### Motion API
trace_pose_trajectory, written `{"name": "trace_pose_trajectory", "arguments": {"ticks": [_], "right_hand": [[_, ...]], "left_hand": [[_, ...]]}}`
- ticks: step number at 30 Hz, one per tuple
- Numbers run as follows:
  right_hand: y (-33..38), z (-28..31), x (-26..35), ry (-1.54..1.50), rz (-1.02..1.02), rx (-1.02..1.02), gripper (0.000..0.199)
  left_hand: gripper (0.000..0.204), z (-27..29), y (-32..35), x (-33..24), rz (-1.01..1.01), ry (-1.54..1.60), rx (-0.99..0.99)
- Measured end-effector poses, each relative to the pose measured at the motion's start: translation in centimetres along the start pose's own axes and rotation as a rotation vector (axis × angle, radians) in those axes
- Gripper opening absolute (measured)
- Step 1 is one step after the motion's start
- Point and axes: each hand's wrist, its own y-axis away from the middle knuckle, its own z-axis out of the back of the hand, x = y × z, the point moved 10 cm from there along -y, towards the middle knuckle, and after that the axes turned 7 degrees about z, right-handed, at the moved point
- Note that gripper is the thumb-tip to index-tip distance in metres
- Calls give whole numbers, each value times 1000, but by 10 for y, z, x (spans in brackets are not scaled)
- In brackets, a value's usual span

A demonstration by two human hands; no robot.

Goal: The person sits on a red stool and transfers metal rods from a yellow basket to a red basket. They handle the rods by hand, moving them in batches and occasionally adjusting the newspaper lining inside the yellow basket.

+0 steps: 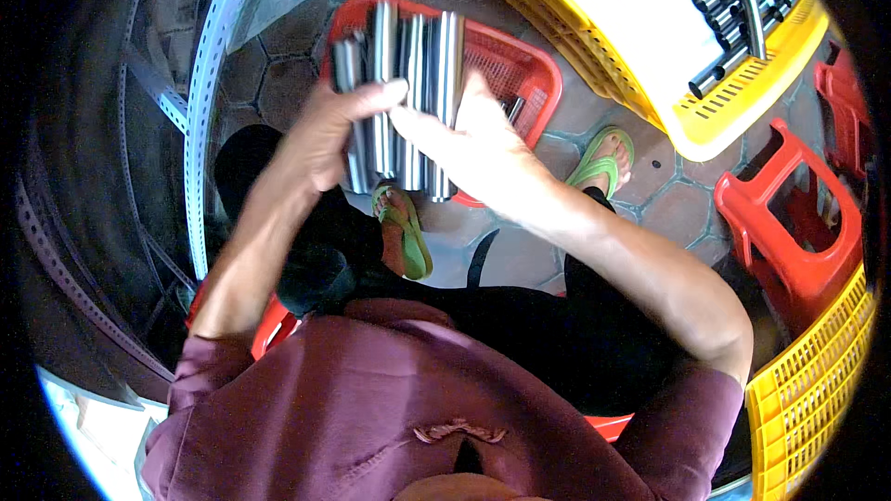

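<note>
A bundle of several shiny metal tubes [415, 130] is gripped between my two hands, above a red plastic basket [548, 70]. My left hand [329, 125] wraps the bundle's left side, its thumb lying across the front. From the right, my right hand [469, 134] presses on the tubes, with its thumb meeting the left thumb near the middle. The tubes stand side by side, their ends at slightly different heights. My fingers behind the bundle are hidden. A few small dark tube ends show inside the red basket, just right of my right hand.
A yellow crate [696, 134] at the upper right bears a white sheet and rows of metal tubes [724, 0]. Red plastic stools [789, 195] and another yellow crate [812, 390] stand at right. A perforated metal rack post [197, 130] rises at left. My feet in green sandals rest on the tiled floor.
</note>
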Motion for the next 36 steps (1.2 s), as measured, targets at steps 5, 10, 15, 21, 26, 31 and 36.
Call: {"name": "trace_pose_trajectory", "arguments": {"ticks": [5, 10, 15, 21, 26, 31, 36], "right_hand": [[12, 17, -126, 76, -262, -11, 59], [0, 67, -197, -70, -360, -193, 59], [-5, 111, -231, 173, -323, -291, 61], [6, 106, -223, 640, -487, -58, 76], [11, 110, -172, 790, -432, 54, 49], [42, 67, -45, 771, -372, 658, 45], [35, 165, 101, 92, -162, 211, 38]], "left_hand": [[45, -2, -81, 109, 356, 116, 235], [39, -28, -168, 148, 332, -89, 410], [41, -57, -205, 158, 280, -150, 334], [36, -57, -212, 147, -15, -534, 185], [77, -42, -217, 126, -215, -1143, -155], [80, -46, -194, 119, -267, -1206, -138], [35, -53, -106, 62, -577, -1131, -46]]}}
